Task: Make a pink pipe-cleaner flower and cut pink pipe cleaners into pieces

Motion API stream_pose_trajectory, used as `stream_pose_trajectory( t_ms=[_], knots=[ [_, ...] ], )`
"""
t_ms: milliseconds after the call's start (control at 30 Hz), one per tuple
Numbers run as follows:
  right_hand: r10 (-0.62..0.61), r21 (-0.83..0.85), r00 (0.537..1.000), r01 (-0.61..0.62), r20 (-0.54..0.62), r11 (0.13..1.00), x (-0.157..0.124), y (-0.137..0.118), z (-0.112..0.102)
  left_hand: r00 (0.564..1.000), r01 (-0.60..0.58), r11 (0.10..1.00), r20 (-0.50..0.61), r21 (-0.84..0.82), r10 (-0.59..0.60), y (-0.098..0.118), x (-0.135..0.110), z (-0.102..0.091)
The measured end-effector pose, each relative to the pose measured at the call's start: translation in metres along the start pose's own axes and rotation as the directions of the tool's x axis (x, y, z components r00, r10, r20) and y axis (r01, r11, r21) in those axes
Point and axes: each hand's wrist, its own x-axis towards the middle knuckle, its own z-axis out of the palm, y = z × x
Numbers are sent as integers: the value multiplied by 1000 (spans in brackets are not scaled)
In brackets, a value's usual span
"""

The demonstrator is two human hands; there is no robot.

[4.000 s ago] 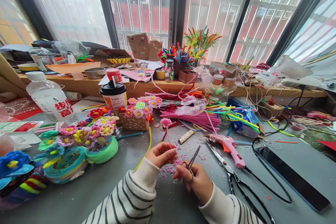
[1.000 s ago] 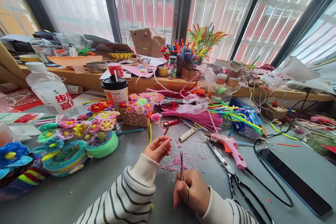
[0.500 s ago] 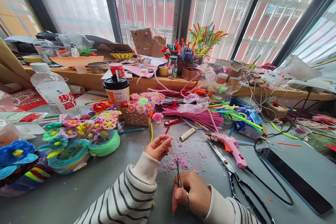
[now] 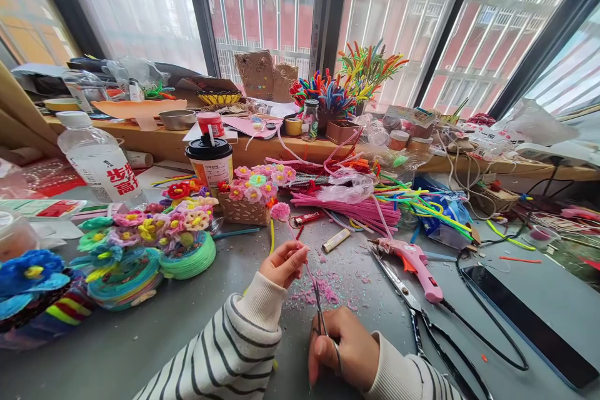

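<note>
the left hand [image 4: 284, 264] pinches a thin pink stem [image 4: 310, 270] between thumb and fingers; its fluffy pink head [image 4: 280, 211] stands beyond the fingertips, and its lower end slants out below the grip. the right hand [image 4: 349, 344] is curled around small scissors [image 4: 319, 309], blades up at that end, contact unclear. pink fluff [image 4: 328, 290] lies near the blades.

A craft workspace, whether in a home or a studio I cannot tell: fuzzy flowers [image 4: 162, 231] crowd toward the left edge of the grey table [image 4: 187, 331], bundled pink stems [image 4: 356, 209] lie near its far edge, and a glue gun [image 4: 415, 265] and large scissors [image 4: 403, 291] rest toward its right edge. Past the far edge, a cluttered wooden ledge [image 4: 255, 150] runs beneath barred windows [image 4: 262, 12], holding bunches of coloured stems [image 4: 325, 97].
</note>
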Motion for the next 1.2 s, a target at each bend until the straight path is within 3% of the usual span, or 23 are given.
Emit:
stream_pose_trajectory(
  t_ms=[200,400,733,1000,1200],
  knots=[
    [33,-2,999,-33,-18,999,2,-1,0,1000,-12,1000,-18,17,12,0,0,0],
    [181,39,982,-179,-54,983,3,5,2,999,-29,999,-37,21,30,-1,2,-2],
    [-29,10,1000,29,3,1000,3,-6,-3,999,-6,1000,39,-3,6,-1,-1,2],
    [-4,-41,999,6,45,999,-1,3,0,1000,-4,999,26,54,3,-4,0,2],
    [101,-35,993,-103,-56,994,2,5,2,1000,-14,998,-19,62,16,-1,1,1]
  ],
)
